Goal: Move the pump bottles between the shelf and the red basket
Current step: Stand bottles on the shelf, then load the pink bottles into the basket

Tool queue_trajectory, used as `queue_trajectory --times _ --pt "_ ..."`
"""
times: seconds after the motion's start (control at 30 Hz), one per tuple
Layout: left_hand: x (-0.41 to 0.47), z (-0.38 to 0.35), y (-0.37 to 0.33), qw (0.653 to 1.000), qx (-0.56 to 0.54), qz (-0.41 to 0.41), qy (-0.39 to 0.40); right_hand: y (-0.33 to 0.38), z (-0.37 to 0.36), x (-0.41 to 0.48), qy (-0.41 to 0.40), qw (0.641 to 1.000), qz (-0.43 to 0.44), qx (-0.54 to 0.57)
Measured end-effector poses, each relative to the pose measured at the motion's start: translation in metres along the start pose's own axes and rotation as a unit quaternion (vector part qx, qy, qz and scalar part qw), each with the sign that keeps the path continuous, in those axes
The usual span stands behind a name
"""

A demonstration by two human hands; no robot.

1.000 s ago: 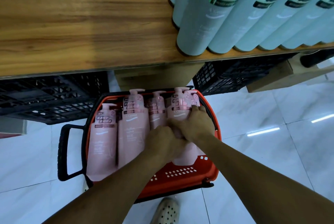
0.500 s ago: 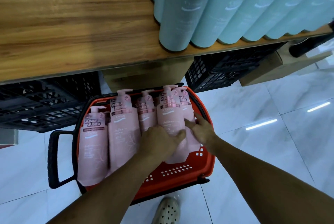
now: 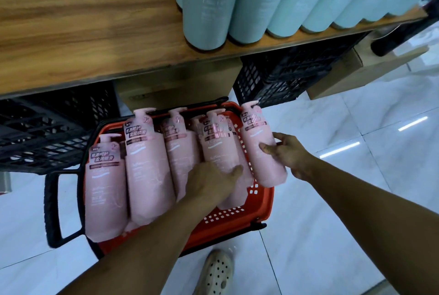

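Observation:
A red basket stands on the floor below a wooden shelf. Several pink pump bottles stand packed in it. My right hand grips one pink pump bottle by its body and holds it raised over the basket's right rim, tilted left. My left hand lies on the rightmost bottle in the basket, thumb along its front; I cannot tell whether its fingers curl round it.
Several tall pale green bottles stand in rows on the right part of the shelf. Black crates and cardboard boxes sit under it. The basket's black handle sticks out left. My shoe is on the white tiled floor.
My right hand has lifted one pink bottle up and to the right, out of the basket. My left hand stays on the neighbouring bottle. The camera has shifted right.

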State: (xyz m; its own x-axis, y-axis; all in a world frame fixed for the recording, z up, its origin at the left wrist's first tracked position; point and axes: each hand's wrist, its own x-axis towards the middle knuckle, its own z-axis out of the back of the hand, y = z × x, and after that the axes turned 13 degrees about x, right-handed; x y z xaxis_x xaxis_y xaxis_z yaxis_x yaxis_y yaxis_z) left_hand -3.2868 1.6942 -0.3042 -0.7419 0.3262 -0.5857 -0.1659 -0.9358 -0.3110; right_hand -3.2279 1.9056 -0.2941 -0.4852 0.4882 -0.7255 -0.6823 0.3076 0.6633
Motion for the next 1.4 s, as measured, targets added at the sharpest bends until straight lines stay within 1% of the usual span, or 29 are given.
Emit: queue_trajectory --times 0.07,0.13,0.23,0.27,0.33,0.43,0.5,0.6,0.63,0.73,0.87,1.0,1.1,1.2,1.23,1.3,1.37,1.4 --pt "0.005 -0.004 -0.003 1.000 0.001 0.005 -0.001 -0.008 0.004 0.000 -0.003 1.000 -0.005 0.013" --pt "0.010 -0.006 -0.005 1.000 0.001 0.007 -0.001 -0.012 0.000 0.000 0.011 1.000 0.000 0.016" --pt "0.014 -0.009 -0.009 1.000 0.020 -0.004 -0.003 -0.013 -0.008 0.006 0.031 0.999 0.011 -0.007" --pt "0.015 -0.010 -0.010 0.999 0.037 -0.014 -0.004 -0.011 -0.011 0.009 0.035 0.999 0.019 -0.031" --pt "0.018 -0.013 -0.013 0.998 0.056 -0.022 -0.002 -0.009 -0.015 0.013 0.040 0.992 0.047 -0.111" --pt "0.023 -0.017 -0.018 0.999 0.028 -0.003 0.023 -0.010 -0.019 0.016 0.046 0.971 0.088 -0.220" --pt "0.024 -0.019 -0.023 0.999 0.033 0.009 0.025 -0.013 -0.021 0.018 0.041 0.961 0.102 -0.254" --pt "0.024 -0.020 -0.027 0.999 0.041 0.018 0.007 -0.015 -0.023 0.020 0.034 0.959 0.103 -0.263" --pt "0.024 -0.020 -0.027 0.999 0.038 0.019 0.014 -0.016 -0.023 0.020 0.032 0.959 0.102 -0.263" --pt "0.026 -0.018 -0.026 0.998 -0.008 0.030 0.047 -0.019 -0.025 0.020 0.022 0.959 0.100 -0.266" --pt "0.022 -0.015 -0.024 0.998 -0.032 0.031 0.040 -0.020 -0.026 0.020 0.024 0.959 0.092 -0.266" --pt "0.024 -0.017 -0.019 0.995 -0.084 0.023 0.039 -0.019 -0.024 0.023 0.026 0.956 0.091 -0.276" --pt "0.025 -0.018 -0.020 0.997 -0.065 0.019 0.026 -0.017 -0.023 0.024 0.029 0.958 0.079 -0.273" --pt "0.022 -0.013 -0.023 0.994 -0.084 0.031 0.056 -0.017 -0.027 0.021 0.024 0.956 0.056 -0.286" --pt "0.020 -0.008 -0.021 0.993 -0.096 0.027 0.068 -0.016 -0.030 0.019 0.006 0.949 0.064 -0.309" --pt "0.016 0.001 -0.018 0.993 -0.098 -0.006 0.066 -0.012 -0.037 0.011 -0.056 0.926 0.121 -0.354" --pt "0.011 0.015 -0.011 0.996 -0.075 -0.043 0.036 -0.008 -0.049 -0.004 -0.089 0.919 0.203 -0.327" --pt "0.009 0.023 -0.005 0.996 -0.064 -0.065 0.019 -0.007 -0.058 -0.013 -0.084 0.920 0.234 -0.303"
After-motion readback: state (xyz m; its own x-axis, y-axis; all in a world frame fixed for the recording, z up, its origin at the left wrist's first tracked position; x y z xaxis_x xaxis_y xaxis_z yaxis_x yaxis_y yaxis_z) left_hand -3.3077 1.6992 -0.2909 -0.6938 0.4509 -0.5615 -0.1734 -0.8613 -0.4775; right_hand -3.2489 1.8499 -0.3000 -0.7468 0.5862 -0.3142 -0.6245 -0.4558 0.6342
